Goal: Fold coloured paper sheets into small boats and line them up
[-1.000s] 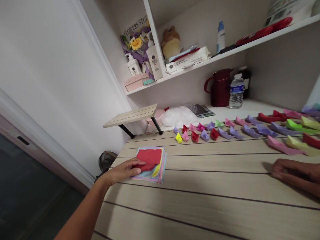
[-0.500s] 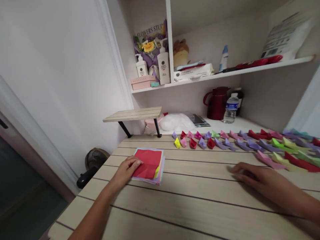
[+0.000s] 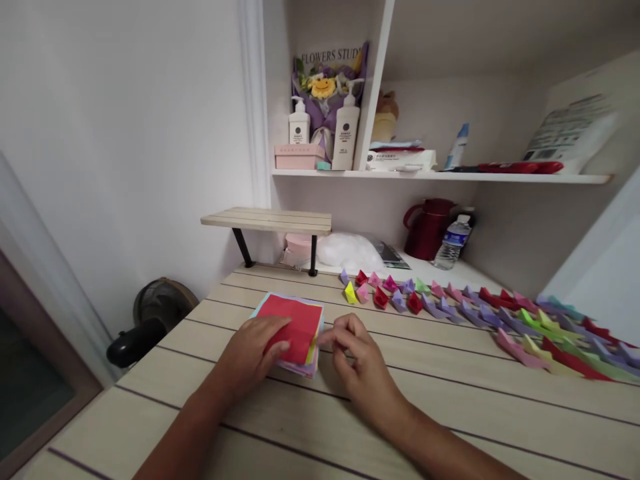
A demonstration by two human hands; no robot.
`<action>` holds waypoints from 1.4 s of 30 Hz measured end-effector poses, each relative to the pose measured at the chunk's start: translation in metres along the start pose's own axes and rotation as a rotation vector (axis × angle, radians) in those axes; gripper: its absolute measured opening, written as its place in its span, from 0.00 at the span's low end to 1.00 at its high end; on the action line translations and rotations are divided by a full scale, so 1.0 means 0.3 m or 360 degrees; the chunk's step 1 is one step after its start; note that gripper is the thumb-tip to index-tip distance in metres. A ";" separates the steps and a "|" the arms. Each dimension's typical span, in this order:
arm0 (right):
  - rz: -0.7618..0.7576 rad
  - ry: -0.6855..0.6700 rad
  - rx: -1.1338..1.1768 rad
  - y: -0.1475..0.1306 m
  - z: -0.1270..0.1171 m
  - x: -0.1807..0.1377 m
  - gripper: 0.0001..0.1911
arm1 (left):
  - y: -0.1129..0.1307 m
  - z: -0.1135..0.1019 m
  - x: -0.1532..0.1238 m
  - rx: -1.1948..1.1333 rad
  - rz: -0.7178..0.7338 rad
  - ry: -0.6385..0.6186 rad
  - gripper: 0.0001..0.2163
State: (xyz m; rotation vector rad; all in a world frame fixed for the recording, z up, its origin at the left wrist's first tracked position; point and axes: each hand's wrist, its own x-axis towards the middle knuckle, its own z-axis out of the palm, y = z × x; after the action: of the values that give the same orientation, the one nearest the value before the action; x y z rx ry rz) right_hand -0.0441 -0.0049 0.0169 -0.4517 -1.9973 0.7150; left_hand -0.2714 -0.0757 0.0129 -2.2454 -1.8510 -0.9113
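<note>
On paper stack [image 3: 303,325] — left hand [image 3: 249,352] palm-down, grip spread; right hand [image 3: 367,373] curled beside it — grip unclear.

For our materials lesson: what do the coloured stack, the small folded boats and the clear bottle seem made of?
Coloured stack: probably matte paper; thin, flat sheets with layered edges.
Folded boats: likely matte paper too; sharp creases and points.
Clear bottle: seemingly glossy plastic; see-through, ridged walls.

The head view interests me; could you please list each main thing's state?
Square coloured-paper stack, flat, red uppermost.
Left hand, resting on stack.
Right hand, partly curled beside stack.
Multicoloured folded-paper boats, standing in rows.
Clear plastic bottle, capped.
White pump bottles, upright.
</note>
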 end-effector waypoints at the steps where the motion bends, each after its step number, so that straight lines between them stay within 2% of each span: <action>1: -0.0024 -0.0014 0.0002 0.005 0.006 -0.013 0.21 | -0.008 0.000 -0.002 -0.0033 -0.0018 -0.0034 0.19; 6: -0.0097 -0.0143 0.0010 0.025 0.017 -0.064 0.24 | -0.021 -0.015 -0.010 -0.0163 -0.0144 -0.0110 0.22; 14: -0.0102 -0.0176 -0.0004 0.029 0.026 -0.058 0.24 | -0.025 -0.010 -0.007 -0.0245 -0.0164 -0.0292 0.33; 23: -0.0139 -0.0289 -0.0034 0.035 0.034 -0.061 0.25 | -0.031 0.004 -0.016 -0.0243 -0.0116 -0.0373 0.33; 28: -0.0085 -0.0231 -0.0015 0.028 0.029 -0.057 0.20 | -0.021 -0.003 -0.017 -0.0236 -0.0095 -0.0387 0.26; 42: -0.0053 -0.0205 0.0021 0.020 0.030 -0.053 0.18 | -0.012 -0.022 -0.014 -0.0255 -0.0091 -0.0371 0.25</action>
State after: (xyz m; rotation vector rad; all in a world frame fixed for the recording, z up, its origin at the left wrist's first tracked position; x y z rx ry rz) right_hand -0.0437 -0.0122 -0.0009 -0.3716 -2.1144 0.7528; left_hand -0.2775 -0.0811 0.0151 -2.5018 -2.0129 -0.8673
